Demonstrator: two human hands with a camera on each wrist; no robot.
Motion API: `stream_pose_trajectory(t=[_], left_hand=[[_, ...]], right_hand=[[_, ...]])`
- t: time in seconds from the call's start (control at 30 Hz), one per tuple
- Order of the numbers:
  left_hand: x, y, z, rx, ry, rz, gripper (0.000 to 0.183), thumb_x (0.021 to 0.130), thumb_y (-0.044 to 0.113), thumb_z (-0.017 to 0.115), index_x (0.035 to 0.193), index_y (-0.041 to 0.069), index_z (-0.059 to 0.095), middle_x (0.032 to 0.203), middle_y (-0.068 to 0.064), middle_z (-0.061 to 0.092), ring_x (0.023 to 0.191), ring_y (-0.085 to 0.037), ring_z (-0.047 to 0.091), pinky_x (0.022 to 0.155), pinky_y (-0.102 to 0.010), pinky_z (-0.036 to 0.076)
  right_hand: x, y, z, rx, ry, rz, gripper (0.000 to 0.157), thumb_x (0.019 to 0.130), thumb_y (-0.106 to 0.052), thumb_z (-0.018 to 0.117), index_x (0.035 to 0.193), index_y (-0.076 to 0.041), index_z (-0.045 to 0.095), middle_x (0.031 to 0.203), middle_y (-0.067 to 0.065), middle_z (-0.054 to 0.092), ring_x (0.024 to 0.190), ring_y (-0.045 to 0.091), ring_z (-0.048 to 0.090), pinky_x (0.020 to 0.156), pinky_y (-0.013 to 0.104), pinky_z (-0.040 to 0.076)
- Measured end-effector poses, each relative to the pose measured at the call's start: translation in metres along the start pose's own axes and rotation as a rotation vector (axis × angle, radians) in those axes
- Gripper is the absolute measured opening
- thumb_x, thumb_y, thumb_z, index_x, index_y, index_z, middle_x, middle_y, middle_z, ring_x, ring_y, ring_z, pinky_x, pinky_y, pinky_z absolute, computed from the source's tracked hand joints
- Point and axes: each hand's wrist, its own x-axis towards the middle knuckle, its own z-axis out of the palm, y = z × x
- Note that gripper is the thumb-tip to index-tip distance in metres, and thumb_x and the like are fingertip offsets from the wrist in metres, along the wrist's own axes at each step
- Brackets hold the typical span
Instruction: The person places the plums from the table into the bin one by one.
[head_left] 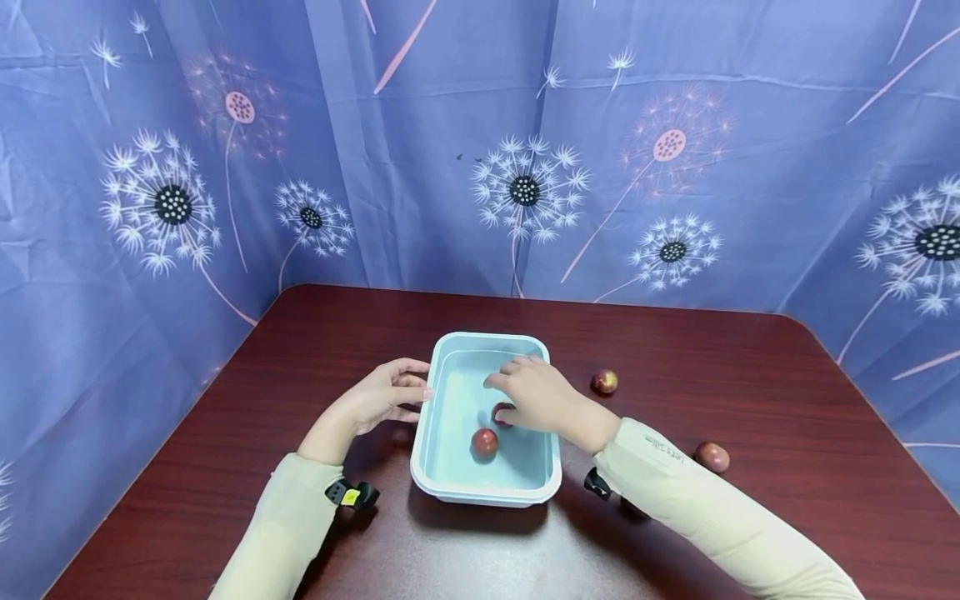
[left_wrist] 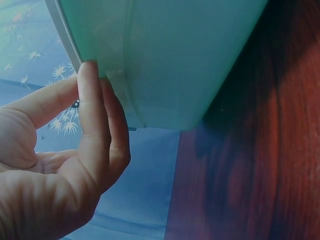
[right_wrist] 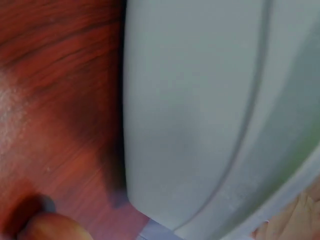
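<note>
A light blue plastic basin [head_left: 491,493] stands upright on the table. My left hand [head_left: 378,398] is at its left rim, pinching the edge between thumb and fingers; the left wrist view shows the fingertips against the outer wall. Inside the basin lies a red plum [head_left: 484,443]. Another dark red plum [head_left: 501,413] is beside my right thumb, partly covered by it. My right hand [head_left: 542,392] reaches over the right rim into the basin, thumb and fingers apart. In the right wrist view the basin wall [right_wrist: 190,100] hides most of that hand.
Right of the basin lie a red and yellow plum [head_left: 604,382] and a reddish plum [head_left: 712,457]. A dark round thing [head_left: 633,508] shows partly under the right sleeve. A blue dandelion-print curtain [head_left: 420,167] hangs behind the brown table [head_left: 360,333].
</note>
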Motion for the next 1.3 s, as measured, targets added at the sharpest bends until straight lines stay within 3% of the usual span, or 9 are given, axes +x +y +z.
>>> stream_pose_trajectory(t=[0.37, 0.73, 0.97, 1.3], left_hand=[[0.000, 0.000, 0.001, 0.007, 0.002, -0.001, 0.059, 0.089, 0.009, 0.062, 0.139, -0.006, 0.033, 0.107, -0.013, 0.059, 0.084, -0.013, 0.063, 0.075, -0.032, 0.056], [0.000, 0.000, 0.002, 0.009, -0.001, 0.007, 0.060, 0.090, 0.009, 0.061, 0.140, -0.007, 0.032, 0.109, -0.014, 0.058, 0.084, -0.012, 0.063, 0.075, -0.031, 0.057], [0.002, -0.001, 0.003, 0.002, -0.009, 0.010, 0.059, 0.090, 0.009, 0.061, 0.140, -0.006, 0.033, 0.108, -0.012, 0.058, 0.084, -0.012, 0.063, 0.075, -0.030, 0.057], [0.000, 0.000, 0.003, 0.007, -0.004, 0.008, 0.059, 0.090, 0.009, 0.061, 0.140, -0.006, 0.032, 0.112, -0.015, 0.058, 0.085, -0.012, 0.063, 0.074, -0.030, 0.057]], right_hand=[[-0.013, 0.007, -0.014, -0.005, 0.091, 0.006, 0.039, 0.078, -0.029, 0.077, 0.111, -0.011, 0.067, 0.101, 0.005, 0.068, 0.095, 0.023, 0.060, 0.082, 0.039, 0.048], [-0.029, 0.015, -0.028, -0.072, 0.235, 0.034, 0.039, 0.076, -0.026, 0.078, 0.110, -0.009, 0.067, 0.097, 0.006, 0.067, 0.084, 0.025, 0.057, 0.071, 0.037, 0.048], [-0.041, 0.026, -0.032, -0.061, 0.334, 0.055, 0.038, 0.073, -0.021, 0.080, 0.106, -0.007, 0.067, 0.090, 0.007, 0.066, 0.078, 0.026, 0.057, 0.067, 0.039, 0.048], [-0.055, 0.036, -0.041, -0.038, 0.382, 0.080, 0.036, 0.074, -0.019, 0.079, 0.106, -0.005, 0.067, 0.092, 0.008, 0.067, 0.079, 0.026, 0.059, 0.067, 0.040, 0.049]])
